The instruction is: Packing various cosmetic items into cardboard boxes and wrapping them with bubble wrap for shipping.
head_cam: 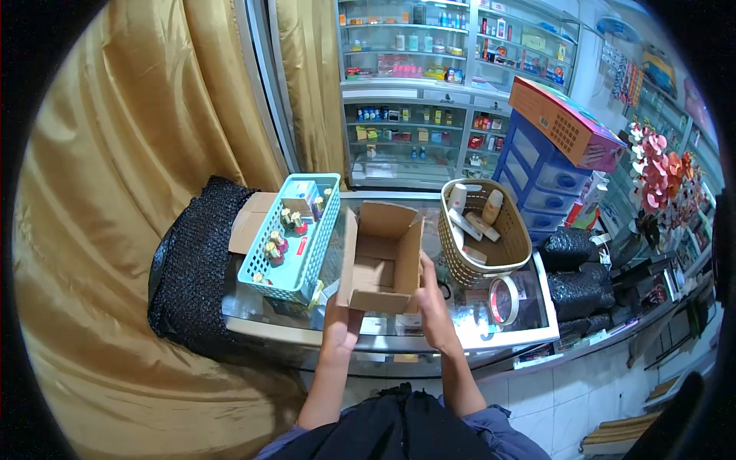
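Between my two hands is a small cardboard box (376, 270), its top flaps spread and its inside bare. My left hand (343, 325) grips the lower left side, partly hidden behind the box. Along the right wall, the fingers of my right hand (432, 302) press against the cardboard. Left of the box, a turquoise plastic basket (305, 270) holds several small bottles (276, 247) with pale tops and a light-blue carton (300, 192). To the right, a beige woven-pattern basket (512, 247) contains several white and tan bottles and tubes (466, 224).
The glass counter (368, 342) has a pale metal edge. A tape roll (503, 300) stands near its front right. Black bubble wrap (190, 282) bulges at left. Blue drawers (540, 172) carry a large printed box (563, 123). Gold curtains (144, 115) hang at left; stocked glass shelves (405, 98) stand behind.
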Demonstrator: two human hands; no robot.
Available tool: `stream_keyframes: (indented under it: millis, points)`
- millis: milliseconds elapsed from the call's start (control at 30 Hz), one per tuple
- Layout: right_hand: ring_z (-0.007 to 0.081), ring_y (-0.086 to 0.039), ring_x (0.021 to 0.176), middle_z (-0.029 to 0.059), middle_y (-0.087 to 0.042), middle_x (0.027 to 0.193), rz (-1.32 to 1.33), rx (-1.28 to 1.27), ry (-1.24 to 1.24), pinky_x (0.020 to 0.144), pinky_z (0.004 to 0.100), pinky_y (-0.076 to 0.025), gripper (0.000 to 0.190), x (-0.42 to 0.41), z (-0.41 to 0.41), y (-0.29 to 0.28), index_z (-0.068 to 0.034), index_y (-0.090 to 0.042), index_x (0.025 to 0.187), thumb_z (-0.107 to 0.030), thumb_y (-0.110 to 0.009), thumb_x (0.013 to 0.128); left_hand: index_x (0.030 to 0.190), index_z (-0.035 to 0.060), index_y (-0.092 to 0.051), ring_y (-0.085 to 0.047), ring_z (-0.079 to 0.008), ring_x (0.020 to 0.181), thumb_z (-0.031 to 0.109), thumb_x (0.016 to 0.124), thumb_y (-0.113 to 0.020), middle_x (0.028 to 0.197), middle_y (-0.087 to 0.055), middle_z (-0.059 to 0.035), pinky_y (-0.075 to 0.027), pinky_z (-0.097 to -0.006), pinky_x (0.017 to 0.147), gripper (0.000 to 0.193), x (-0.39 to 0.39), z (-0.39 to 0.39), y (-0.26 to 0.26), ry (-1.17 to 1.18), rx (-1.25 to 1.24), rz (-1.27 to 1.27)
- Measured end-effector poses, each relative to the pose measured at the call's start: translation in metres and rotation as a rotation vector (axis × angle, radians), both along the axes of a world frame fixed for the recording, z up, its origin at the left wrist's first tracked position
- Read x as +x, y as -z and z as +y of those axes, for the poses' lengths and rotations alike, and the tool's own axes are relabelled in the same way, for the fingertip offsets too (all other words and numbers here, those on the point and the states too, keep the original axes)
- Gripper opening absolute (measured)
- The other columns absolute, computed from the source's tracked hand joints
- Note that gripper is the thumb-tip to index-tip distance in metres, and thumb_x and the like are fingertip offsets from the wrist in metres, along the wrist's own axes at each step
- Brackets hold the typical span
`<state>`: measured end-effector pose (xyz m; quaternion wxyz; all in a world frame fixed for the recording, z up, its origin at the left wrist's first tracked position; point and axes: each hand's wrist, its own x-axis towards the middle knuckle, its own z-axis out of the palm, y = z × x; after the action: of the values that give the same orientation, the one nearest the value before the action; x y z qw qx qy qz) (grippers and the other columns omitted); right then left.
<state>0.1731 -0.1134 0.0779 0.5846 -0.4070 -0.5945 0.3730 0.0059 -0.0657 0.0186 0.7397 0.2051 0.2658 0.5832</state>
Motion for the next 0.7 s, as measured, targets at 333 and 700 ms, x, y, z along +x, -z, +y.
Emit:
stream_keyframes:
  millis: [333, 700]
  points:
    - [0.0313, -0.063, 0.093, 0.0226, -0.062, 0.108, -0.262, -0.204, 0.303, 0.085, 0.0387, -0.048, 0.063, -0.007, 0.022, -0.004, -0.011, -0.023, 0.151, -0.035, -0.047, 0.097, 0.126, 0.0044, -0.048, -0.062, -0.0436, 0.094, 0.009, 0.098, -0.044, 0.11, -0.061, -0.0246, -0.049, -0.0434, 0.08, 0.029, -0.001, 0.02, 0.001, -0.168, 0.6, 1.172]
    - [0.0411, -0.066, 0.087, 0.0263, -0.065, 0.089, -0.336, -0.354, 0.198, 0.081, 0.0465, -0.049, 0.069, -0.01, 0.03, -0.016, -0.014, -0.016, 0.153, -0.041, -0.047, 0.098, 0.128, -0.0051, -0.055, -0.06, -0.0316, 0.115, 0.028, 0.102, -0.046, 0.124, -0.061, -0.0217, -0.044, -0.0392, 0.098, 0.043, -0.004, 0.027, -0.024, -0.425, 0.579, 0.912]
